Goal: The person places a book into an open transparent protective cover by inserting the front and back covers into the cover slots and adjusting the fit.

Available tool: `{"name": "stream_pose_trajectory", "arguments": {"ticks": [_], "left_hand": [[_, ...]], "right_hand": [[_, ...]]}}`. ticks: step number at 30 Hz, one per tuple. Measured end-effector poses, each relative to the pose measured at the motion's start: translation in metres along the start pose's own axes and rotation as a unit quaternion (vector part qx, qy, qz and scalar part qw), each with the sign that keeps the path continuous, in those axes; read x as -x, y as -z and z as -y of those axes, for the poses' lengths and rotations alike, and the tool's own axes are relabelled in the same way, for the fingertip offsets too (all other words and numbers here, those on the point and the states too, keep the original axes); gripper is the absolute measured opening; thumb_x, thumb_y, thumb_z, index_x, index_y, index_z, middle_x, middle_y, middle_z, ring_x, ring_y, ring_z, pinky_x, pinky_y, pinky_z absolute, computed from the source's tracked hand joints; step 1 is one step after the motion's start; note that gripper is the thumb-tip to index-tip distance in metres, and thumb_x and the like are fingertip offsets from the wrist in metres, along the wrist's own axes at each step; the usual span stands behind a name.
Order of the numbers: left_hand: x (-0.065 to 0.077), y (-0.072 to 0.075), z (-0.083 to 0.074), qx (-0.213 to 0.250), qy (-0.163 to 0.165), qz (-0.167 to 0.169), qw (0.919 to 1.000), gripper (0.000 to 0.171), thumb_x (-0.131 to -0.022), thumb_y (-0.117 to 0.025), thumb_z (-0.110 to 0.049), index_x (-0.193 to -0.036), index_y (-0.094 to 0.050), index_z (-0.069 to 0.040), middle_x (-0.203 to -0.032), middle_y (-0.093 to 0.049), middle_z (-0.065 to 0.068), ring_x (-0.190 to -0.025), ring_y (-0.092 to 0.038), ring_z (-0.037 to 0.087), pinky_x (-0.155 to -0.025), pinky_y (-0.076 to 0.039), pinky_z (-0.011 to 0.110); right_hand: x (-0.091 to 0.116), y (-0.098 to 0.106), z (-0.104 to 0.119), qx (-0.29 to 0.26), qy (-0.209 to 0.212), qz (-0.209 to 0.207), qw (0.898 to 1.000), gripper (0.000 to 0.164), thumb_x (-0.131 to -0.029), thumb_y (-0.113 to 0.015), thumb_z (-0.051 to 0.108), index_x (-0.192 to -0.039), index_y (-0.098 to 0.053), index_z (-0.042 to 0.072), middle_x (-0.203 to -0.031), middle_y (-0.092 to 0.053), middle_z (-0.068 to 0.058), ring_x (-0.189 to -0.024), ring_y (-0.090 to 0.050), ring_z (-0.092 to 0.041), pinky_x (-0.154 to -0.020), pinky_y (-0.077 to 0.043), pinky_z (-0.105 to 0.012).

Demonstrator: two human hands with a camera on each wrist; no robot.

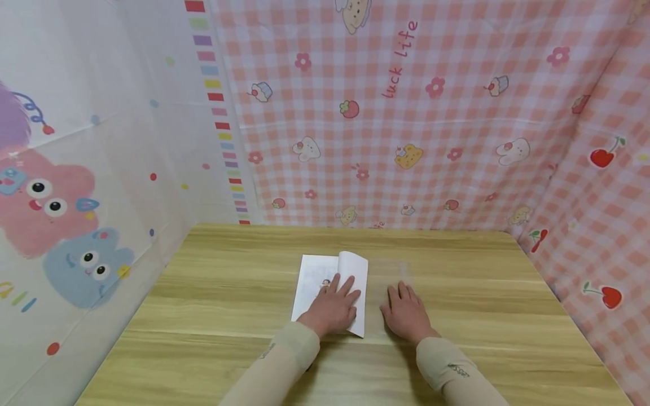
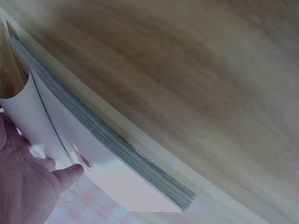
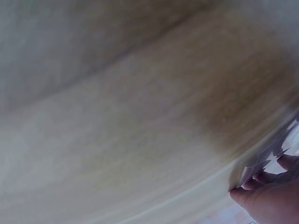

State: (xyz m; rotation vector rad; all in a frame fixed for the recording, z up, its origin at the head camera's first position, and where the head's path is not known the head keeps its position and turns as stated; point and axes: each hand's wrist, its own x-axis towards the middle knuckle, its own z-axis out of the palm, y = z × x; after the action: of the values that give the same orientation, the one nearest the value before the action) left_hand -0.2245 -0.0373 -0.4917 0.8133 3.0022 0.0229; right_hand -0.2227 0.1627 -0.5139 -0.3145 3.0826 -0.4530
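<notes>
Left hand [image 1: 331, 307] on splayed booklet [image 1: 311, 282]

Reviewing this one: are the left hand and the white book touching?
Touching. In the head view the left hand lies across the white book, fingers spread; the left wrist view shows a fingertip against its surface.

Indoor table nook lined with printed cloth; home or studio, can't tell which. Wood-grain tabletop [image 1: 472, 316] with rounded far corners, cloth on three sides. Back: pink-and-white gingham sheet [image 1: 386, 127], strawberries, cupcakes, flowers, "luck life" lettering [image 1: 399, 59]. Left: white sheet [image 1: 162, 141] with cartoon characters, pink [image 1: 66, 180] and blue [image 1: 71, 276], plus coloured dots. Right: gingham cloth [image 1: 569, 197] with cherries [image 1: 611, 297]. Creases show it's fabric. Nursery-style decor.
</notes>
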Motion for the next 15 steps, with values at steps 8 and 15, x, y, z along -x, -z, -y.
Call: {"name": "stream_pose_trajectory", "arguments": {"ticks": [8, 15], "left_hand": [[-0.0022, 0.0001, -0.0044, -0.015, 0.001, 0.008, 0.9999, 0.046, -0.099, -0.039, -0.033, -0.143, -0.045, -0.021, -0.156, -0.030, 0.004, -0.140, -0.020, 0.036, -0.105, -0.036, 0.054], [-0.0033, 0.0036, -0.0094, -0.025, 0.002, 0.013, 0.9996, 0.046, -0.099, -0.039, -0.033, -0.143, -0.045, -0.022, -0.156, -0.031, 0.003, -0.140, -0.020, 0.036, -0.104, -0.036, 0.056]], "right_hand": [[-0.0002, -0.0028, -0.0014, 0.000, 0.003, -0.010, 1.000, 0.053, -0.097, -0.049, 0.026, -0.136, -0.044, -0.009, -0.144, -0.034, -0.038, -0.131, -0.026, -0.051, -0.106, -0.026, -0.064], [0.0012, -0.0025, -0.0012, -0.006, 0.006, -0.019, 1.000, 0.052, -0.096, -0.049, 0.026, -0.135, -0.046, -0.009, -0.142, -0.035, -0.038, -0.130, -0.027, -0.052, -0.105, -0.027, -0.065]]}}
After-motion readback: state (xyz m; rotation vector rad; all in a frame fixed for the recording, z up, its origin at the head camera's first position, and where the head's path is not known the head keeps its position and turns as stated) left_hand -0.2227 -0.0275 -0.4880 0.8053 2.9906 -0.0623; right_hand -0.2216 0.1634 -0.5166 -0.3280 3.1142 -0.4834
